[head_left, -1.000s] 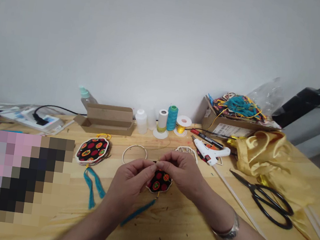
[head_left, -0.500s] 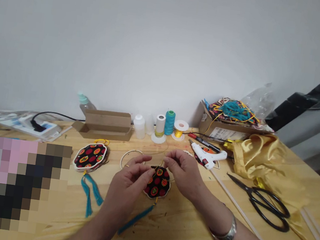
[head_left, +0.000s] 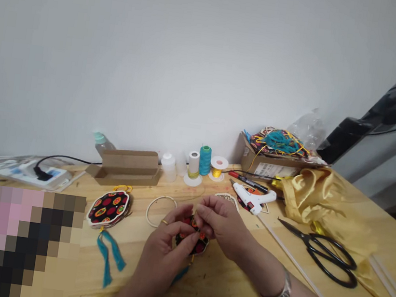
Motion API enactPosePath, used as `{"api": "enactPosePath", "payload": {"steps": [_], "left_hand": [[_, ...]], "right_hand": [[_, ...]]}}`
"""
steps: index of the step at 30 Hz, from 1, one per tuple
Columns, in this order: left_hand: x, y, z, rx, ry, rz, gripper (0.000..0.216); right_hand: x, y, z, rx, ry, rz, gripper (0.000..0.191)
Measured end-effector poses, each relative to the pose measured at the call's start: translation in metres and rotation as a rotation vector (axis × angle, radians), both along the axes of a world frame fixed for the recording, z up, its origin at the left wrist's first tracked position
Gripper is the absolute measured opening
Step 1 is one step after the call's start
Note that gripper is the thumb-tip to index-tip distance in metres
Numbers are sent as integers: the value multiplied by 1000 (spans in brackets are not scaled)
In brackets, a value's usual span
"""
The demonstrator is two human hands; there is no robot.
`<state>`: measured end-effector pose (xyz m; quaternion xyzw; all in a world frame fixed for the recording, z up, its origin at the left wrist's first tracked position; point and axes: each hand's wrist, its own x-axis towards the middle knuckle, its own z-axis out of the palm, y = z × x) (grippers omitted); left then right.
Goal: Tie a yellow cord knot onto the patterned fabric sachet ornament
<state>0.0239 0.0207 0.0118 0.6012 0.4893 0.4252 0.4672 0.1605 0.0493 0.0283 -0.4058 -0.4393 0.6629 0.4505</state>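
Between my hands lies a patterned black fabric ornament (head_left: pixel 201 247), partly hidden by my fingers, with a teal tassel (head_left: pixel 180 276) hanging from its near end. My left hand (head_left: pixel 168 243) curls over its left side, thumb and fingers pinched together. Closed as well, my right hand (head_left: pixel 220 223) pinches at the ornament's upper edge, right against the left fingertips. The fine yellowish thread at the fingers is barely visible. Further left sits a stack of similar ornaments (head_left: pixel 109 208) with two teal tassels (head_left: pixel 110 259). A pale ring (head_left: pixel 148 210) rests just beyond my left hand.
Black scissors (head_left: pixel 331 256) and gold cloth (head_left: pixel 314 195) are at the right. Behind my right hand lies a white glue gun (head_left: pixel 255 198). Thread spools (head_left: pixel 204 161), a white bottle (head_left: pixel 169 167) and cardboard boxes (head_left: pixel 130 166) line the wall. A power strip (head_left: pixel 48 176) sits far left.
My hands have come together over the ornament, and the left fingers have closed from a more spread pose. The ornament and its tassel are now more covered. The view has shifted slightly.
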Motion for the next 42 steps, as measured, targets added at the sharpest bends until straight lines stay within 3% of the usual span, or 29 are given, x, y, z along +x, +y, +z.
{"api": "enactPosePath", "payload": {"steps": [4,8,13,18,24,36,42], "left_hand": [[2,-2,-2,-83,-332,84,7],[4,-3,1,-130,-458,130,19],[3,-4,8,-204,-459,52,25],[-1,-3,3,-228,-386,-14,20],[-2,1,1,-299,-324,16,19],[-5,7,6,-483,-468,57,18],[-6,6,7,-491,-462,49,19]], "right_hand": [[-1,-1,-4,81,-125,-17,14],[-3,-2,-8,195,-294,-19,16],[-5,-4,-7,213,-366,6,14],[-3,-6,-8,246,-432,-4,12],[1,-2,-10,356,-483,-40,11],[4,2,-9,188,-307,84,11],[3,1,-6,122,-277,93,11]]}}
